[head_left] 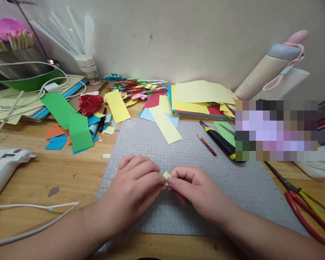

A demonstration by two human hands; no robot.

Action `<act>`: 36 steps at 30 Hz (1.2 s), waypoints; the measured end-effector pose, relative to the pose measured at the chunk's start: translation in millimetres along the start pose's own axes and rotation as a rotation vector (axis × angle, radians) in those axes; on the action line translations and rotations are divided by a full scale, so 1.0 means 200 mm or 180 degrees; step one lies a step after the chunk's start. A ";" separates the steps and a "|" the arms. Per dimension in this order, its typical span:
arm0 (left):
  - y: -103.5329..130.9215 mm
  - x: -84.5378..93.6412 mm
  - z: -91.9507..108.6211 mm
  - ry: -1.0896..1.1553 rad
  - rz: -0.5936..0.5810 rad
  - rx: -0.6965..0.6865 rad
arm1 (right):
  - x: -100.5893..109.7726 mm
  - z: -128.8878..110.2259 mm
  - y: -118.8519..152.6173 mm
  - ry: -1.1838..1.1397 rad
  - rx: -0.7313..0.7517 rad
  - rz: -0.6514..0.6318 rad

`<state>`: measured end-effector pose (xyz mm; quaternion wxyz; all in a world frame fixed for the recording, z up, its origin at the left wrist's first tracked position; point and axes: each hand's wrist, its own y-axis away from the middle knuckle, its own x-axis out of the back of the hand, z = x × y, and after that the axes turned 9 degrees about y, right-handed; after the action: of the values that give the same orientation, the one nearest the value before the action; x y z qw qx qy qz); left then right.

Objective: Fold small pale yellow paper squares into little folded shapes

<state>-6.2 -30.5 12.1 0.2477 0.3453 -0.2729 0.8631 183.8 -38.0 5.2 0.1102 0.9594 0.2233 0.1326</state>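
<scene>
A small folded piece of pale yellow paper (166,175) is pinched between my two hands, over the middle of the grey cutting mat (141,224). My left hand (139,184) grips it from the left, with the thumb mostly hidden under the fingers. From the right, the thumb and forefinger of my right hand (193,186) press on its edge. Much of the paper is covered by my fingertips. Beyond my hands, a pale yellow strip (166,124) lies across the mat's far edge. To the right of it are a short red pencil (207,145) and a black-and-yellow handled tool (222,141).
Scissors (300,195) with red and yellow handles lie at the right. A glue gun (8,168) and a white cable (43,206) are at the left. Green paper (70,121), a crumpled red paper piece (90,104) and stacked coloured sheets (203,93) line the back.
</scene>
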 end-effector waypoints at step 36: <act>-0.03 -0.02 -0.01 0.3317 -0.0042 0.1978 | -0.03 0.00 0.02 0.0177 0.0355 -0.0183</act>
<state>-0.6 -25.8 10.6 0.2416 -0.0650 0.1512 0.9563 180.0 -44.5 4.0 0.0541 0.9532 0.2608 0.1433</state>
